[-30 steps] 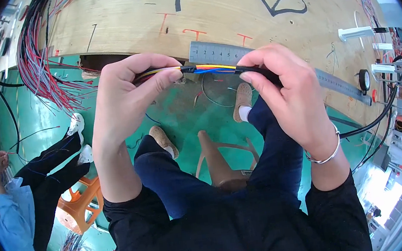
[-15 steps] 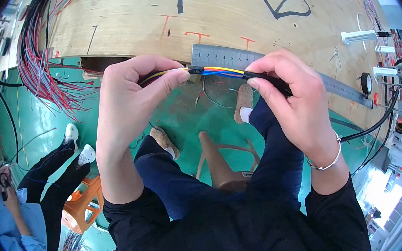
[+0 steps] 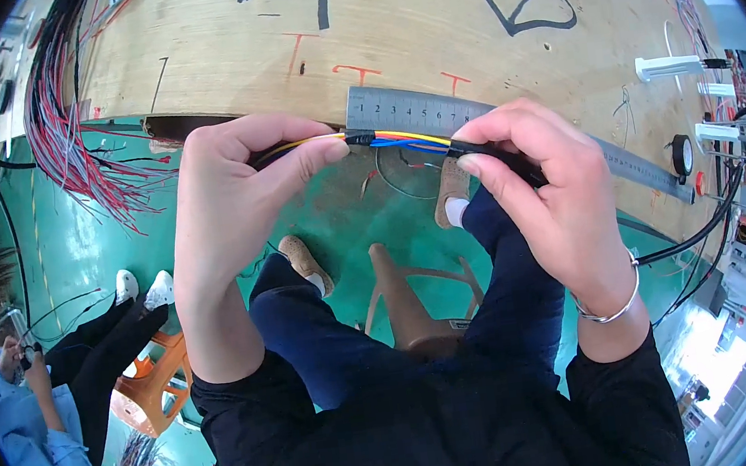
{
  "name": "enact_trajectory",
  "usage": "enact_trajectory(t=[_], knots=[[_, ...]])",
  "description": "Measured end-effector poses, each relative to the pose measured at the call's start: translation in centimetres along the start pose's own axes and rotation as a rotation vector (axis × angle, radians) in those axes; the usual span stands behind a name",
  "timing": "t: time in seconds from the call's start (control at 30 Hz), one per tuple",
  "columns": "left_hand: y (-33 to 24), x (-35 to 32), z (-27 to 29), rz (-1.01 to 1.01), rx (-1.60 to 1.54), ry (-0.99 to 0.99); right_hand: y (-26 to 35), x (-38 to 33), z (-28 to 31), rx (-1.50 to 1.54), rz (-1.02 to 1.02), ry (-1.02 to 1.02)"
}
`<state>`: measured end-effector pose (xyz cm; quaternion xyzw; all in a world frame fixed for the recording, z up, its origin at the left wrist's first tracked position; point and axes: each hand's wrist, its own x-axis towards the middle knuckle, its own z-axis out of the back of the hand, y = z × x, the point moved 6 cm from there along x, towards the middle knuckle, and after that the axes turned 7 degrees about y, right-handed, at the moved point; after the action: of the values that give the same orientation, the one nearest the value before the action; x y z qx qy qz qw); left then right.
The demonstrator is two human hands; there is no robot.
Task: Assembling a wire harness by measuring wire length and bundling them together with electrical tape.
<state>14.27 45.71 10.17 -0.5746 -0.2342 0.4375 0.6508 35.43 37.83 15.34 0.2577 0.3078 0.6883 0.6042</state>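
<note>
Between my hands runs a bundle of yellow, blue and other thin wires [image 3: 413,143], held almost level in front of the bench edge. A short band of black tape [image 3: 361,137] wraps the bundle close to my left fingertips. My left hand [image 3: 268,157] pinches the wires just left of that band. My right hand [image 3: 534,155] pinches the black cable sheath where the coloured wires come out; the cable [image 3: 687,245] reappears beyond my wrist. A steel ruler [image 3: 418,106] lies on the bench just behind the wires, partly covered by my right hand.
The wooden bench top [image 3: 215,58] bears black and red drawn marks. A thick bunch of red, white and black wires [image 3: 73,147] hangs over its left edge. At the right are white clamps [image 3: 669,67] and a black tape roll [image 3: 681,155]. A co-worker sits at the left beside an orange stool [image 3: 147,392].
My left hand and the taped part of the bundle have shifted slightly left. Both hands still pinch the same places. The co-worker's hands have moved.
</note>
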Motion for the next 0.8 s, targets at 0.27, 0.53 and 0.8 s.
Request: enact_trajectory(t=[0.27,0.53,0.8], knots=[[-0.2,-0.2,0.1,-0.036,-0.015,0.029,0.0,0.2,-0.2,0.025,-0.007,0.002],[-1.1,-3.4,-0.4,-0.072,-0.150,0.246,1.2,-2.8,0.5,0.135,0.013,0.152],[-3.0,-11.7,-4.3,0.144,-0.272,0.723,2.8,-10.7,0.3,0.394,-0.057,0.352]])
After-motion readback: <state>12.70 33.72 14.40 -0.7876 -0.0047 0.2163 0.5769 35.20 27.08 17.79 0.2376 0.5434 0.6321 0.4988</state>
